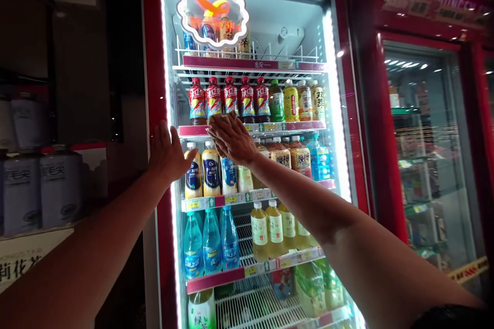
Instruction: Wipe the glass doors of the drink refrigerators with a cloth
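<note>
A red-framed drinks fridge (pixel 347 113) with a glass door stands in front of me, lit inside. My left hand (pixel 168 151) lies flat and open on the door's left frame beside the second shelf. My right hand (pixel 230 138) presses flat against the glass, fingers stretched out, with a pale cloth (pixel 221 120) under the fingertips. Behind the glass, red-labelled bottles (pixel 229 100) stand in a row just above that hand, and white-and-blue bottles (pixel 210 169) stand just below it.
Blue water bottles (pixel 210 239) and yellow tea bottles (pixel 276 229) fill lower shelves. A second red fridge (pixel 428 154) stands to the right. Grey canisters (pixel 59 185) sit on a dark shelf to the left. A glowing logo sign (pixel 213 13) hangs at the fridge's top.
</note>
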`<action>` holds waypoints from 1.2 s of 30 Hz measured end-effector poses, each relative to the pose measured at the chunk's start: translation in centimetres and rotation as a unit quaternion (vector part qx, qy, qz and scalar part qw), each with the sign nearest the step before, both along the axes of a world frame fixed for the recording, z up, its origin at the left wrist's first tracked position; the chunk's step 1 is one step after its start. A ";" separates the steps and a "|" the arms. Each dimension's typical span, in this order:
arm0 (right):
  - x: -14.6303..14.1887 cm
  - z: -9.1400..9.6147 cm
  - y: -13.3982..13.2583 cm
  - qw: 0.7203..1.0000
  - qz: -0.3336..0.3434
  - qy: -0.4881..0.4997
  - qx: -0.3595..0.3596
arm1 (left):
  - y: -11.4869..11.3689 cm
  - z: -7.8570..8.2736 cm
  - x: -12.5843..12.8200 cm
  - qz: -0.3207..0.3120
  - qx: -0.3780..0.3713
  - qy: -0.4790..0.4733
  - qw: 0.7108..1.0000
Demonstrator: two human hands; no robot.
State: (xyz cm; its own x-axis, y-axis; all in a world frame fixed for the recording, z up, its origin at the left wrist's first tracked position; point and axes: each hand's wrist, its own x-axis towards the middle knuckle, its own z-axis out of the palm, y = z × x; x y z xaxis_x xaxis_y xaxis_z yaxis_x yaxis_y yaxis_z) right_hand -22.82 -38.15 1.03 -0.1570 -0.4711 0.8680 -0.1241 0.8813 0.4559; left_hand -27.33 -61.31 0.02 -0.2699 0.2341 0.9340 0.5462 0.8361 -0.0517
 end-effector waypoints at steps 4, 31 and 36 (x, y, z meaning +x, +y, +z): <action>0.4 -2.1 0.5 1.000 0.005 -0.008 0.015 | 1.6 -1.2 -1.3 -0.012 0.060 0.022 0.998; 3.5 -1.5 12.5 0.999 -0.034 0.006 -0.036 | 2.9 -3.2 -1.3 -0.038 0.089 0.108 0.989; 4.4 -2.1 13.8 0.998 -0.025 -0.041 0.050 | 2.9 -3.2 -1.5 -0.049 0.096 0.104 0.989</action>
